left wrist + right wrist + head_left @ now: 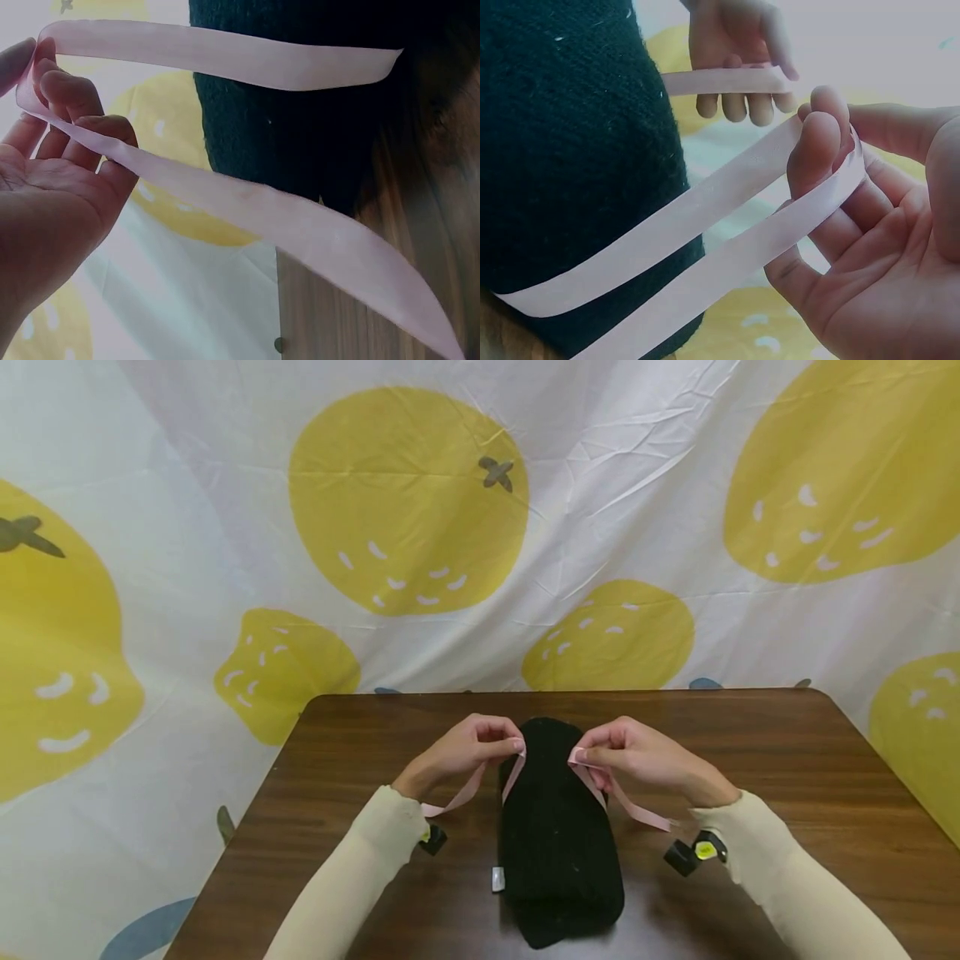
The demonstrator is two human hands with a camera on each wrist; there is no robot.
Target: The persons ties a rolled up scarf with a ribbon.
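Note:
A black knitted bundle (558,843) lies lengthwise on the wooden table, with a small white tag (498,879) at its left side. Pink ribbon (300,67) comes up from beside the bundle on both sides. My left hand (480,743) pinches one length of it over the bundle's upper left, and the loose end hangs down to the left. On the other side my right hand (637,756) pinches the second length (667,217), its tail trailing down to the right. A gap separates the two hands above the black knit.
The brown wooden table (750,735) reaches back to a hanging white cloth (600,485) printed with yellow lemons. Small black cameras (681,857) are strapped at both wrists, below the cream sleeves (795,868).

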